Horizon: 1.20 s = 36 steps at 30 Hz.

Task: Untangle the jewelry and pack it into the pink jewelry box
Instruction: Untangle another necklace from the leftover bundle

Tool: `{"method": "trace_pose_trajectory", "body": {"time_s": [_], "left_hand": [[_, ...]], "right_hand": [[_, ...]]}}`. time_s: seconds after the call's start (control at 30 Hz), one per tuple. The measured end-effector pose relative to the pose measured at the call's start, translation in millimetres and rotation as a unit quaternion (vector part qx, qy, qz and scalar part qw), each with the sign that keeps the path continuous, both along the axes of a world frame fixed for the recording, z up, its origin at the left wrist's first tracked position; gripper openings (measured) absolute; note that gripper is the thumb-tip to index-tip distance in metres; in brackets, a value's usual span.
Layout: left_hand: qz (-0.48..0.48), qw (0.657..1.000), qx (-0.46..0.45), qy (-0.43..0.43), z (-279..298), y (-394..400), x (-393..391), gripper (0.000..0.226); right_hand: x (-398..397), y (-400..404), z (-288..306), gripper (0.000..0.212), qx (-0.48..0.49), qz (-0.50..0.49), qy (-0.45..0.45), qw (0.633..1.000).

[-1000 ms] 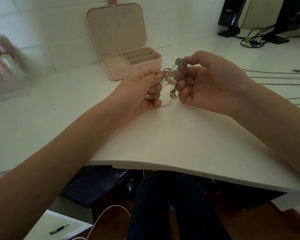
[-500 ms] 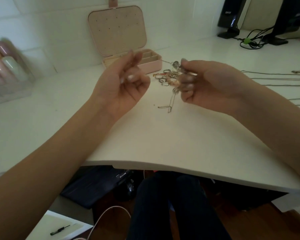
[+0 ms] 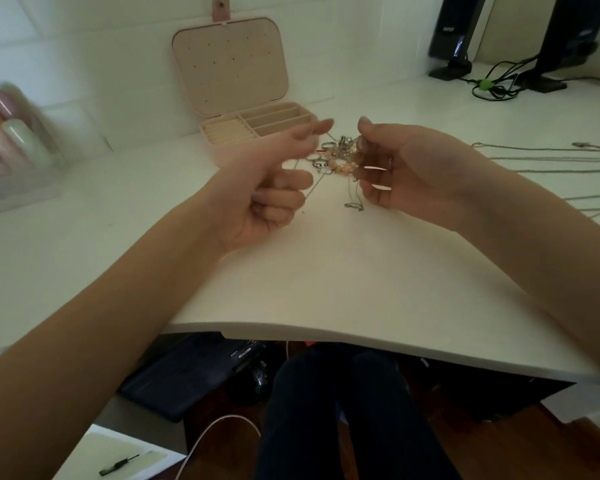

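Note:
The open pink jewelry box (image 3: 237, 132) stands at the back of the white table (image 3: 326, 271), lid upright, its compartments showing. In front of it my right hand (image 3: 416, 168) grips a tangle of jewelry (image 3: 343, 161), chains and pale beads, just above the table. Loose chain ends (image 3: 354, 205) hang from it onto the table. My left hand (image 3: 271, 188), partly blurred, is raised to the left of the tangle with curled fingers and pinches a thin chain (image 3: 313, 188) that runs back to the tangle. A few small rings (image 3: 321, 163) lie between my hands.
Several straightened chains (image 3: 541, 150) lie on the table at the right. Black speakers (image 3: 454, 32) and a cable bundle (image 3: 489, 86) stand at the back right. A clear organizer of pastel bottles (image 3: 11, 147) sits at the left. The table's curved front edge is near my knees.
My hands were together on the tangle. My left hand has pulled away to the left and up, drawing a thin chain out, while my right hand keeps hold of the tangle.

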<state>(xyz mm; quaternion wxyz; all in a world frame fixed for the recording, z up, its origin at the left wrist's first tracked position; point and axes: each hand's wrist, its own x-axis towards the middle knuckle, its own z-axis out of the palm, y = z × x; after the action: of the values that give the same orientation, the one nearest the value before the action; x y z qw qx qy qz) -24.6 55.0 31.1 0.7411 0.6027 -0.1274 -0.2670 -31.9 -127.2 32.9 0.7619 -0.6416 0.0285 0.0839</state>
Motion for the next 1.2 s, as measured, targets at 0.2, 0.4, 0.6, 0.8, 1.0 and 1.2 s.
{"method": "trace_pose_trajectory", "body": {"time_s": [0.2, 0.4, 0.6, 0.8, 1.0, 1.2], "left_hand": [[0.113, 0.984, 0.078, -0.114, -7, -10, -2, 0.052], [0.148, 0.984, 0.016, -0.097, -4, -7, -1, 0.046], [0.172, 0.976, 0.046, -0.125, -10, -9, 0, 0.056], [0.141, 0.988, -0.012, -0.057, -7, -6, 7, 0.049], [0.131, 0.98, 0.057, -0.138, -9, -9, 7, 0.053], [0.199, 0.928, 0.158, -0.271, -17, -8, 7, 0.069]], "right_hand": [[-3, 2, 0, 0.031, -0.029, 0.106, -0.014, 0.994], [-7, 4, -1, 0.025, -0.07, 0.162, -0.043, 0.983], [-9, 3, -1, 0.014, -0.104, 0.207, -0.073, 0.97], [-5, 2, 0, 0.016, -0.105, 0.145, -0.098, 0.979], [-5, 1, 4, 0.017, 0.128, 0.107, -0.037, 0.985], [-8, 4, 0, 0.013, -0.057, 0.015, -0.126, 0.99]]}}
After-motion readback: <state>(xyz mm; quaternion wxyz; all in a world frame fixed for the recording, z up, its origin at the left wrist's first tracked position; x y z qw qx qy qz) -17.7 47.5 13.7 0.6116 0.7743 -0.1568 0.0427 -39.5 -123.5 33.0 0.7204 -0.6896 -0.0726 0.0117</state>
